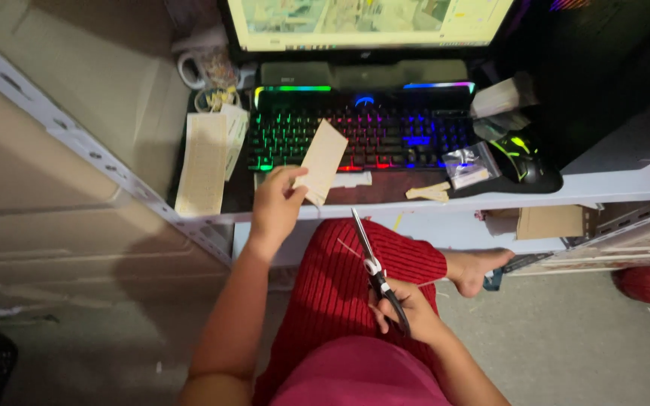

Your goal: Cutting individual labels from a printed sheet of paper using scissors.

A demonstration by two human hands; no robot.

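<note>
Much of the scene sinks into shadow: the monitor (370, 22) is cut off by the top edge, its screen too washed out to read, and the small scraps (428, 192) near the desk's front rim are hard to identify. The scissor handles are partly hidden inside the grip that holds them.

A seated person in red clothing works at a white desk (626, 184) in a dim room with a grey floor. A keyboard (362, 131) lit in rainbow colours sits below the monitor, a dark mouse (524, 159) to its right beside a small clear bag (469, 165). A mug (205, 64) and a long tan strip (203, 165) lie at the left; a red ball (645, 284) rests on the floor at right.

The left hand (274, 203) is closed in a pinch on the lower end of a tan card strip (322, 160), raised before the keyboard, its long axis tilted up and to the right. The right hand (408, 310) is curled around the handles of scissors (374, 265) over the lap, blades together, pointing up and slightly left toward the card, not touching it.
</note>
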